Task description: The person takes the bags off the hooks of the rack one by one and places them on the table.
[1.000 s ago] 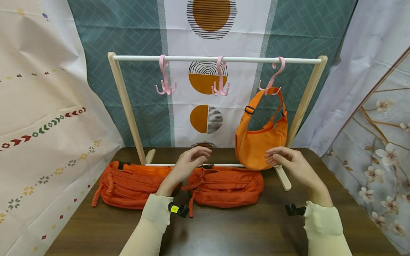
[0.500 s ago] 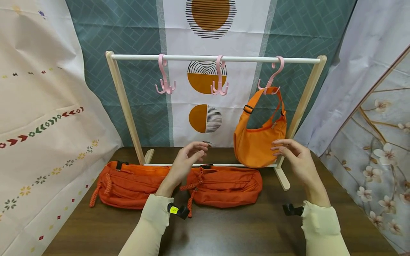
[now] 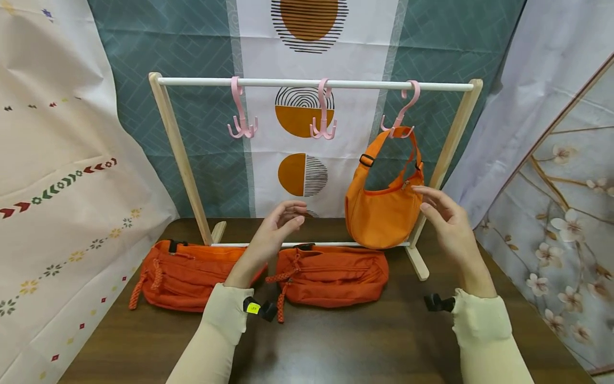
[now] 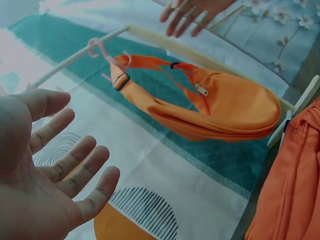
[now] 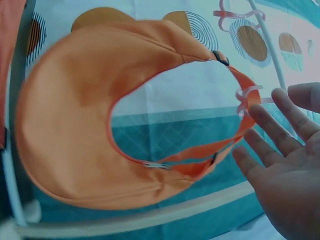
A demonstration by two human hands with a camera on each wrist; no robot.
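An orange shoulder bag (image 3: 384,216) hangs by its strap from the right-hand pink hook (image 3: 399,114). My right hand (image 3: 443,226) is raised just to the right of the bag, its fingertips overlapping the bag's edge in the head view. In the right wrist view that hand (image 5: 285,150) has its fingers spread and holds nothing. Left of the bag, my left hand (image 3: 268,234) hovers over two rust-orange waist bags, the left one (image 3: 192,285) and the right one (image 3: 336,280), which lie on the table. Its relaxed, spread fingers (image 4: 82,165) hold nothing in the left wrist view.
A rack with wooden legs (image 3: 179,160) and a white top rail (image 3: 283,82) stands at the back of the brown table (image 3: 336,341). Two more pink hooks, one on the left (image 3: 240,112) and one in the middle (image 3: 323,114), bear nothing. Patterned cloths surround the table.
My right hand has risen and drawn slightly away from the hanging bag. The left hand has lifted a little. The head view has shifted slightly, while the bags keep their places.
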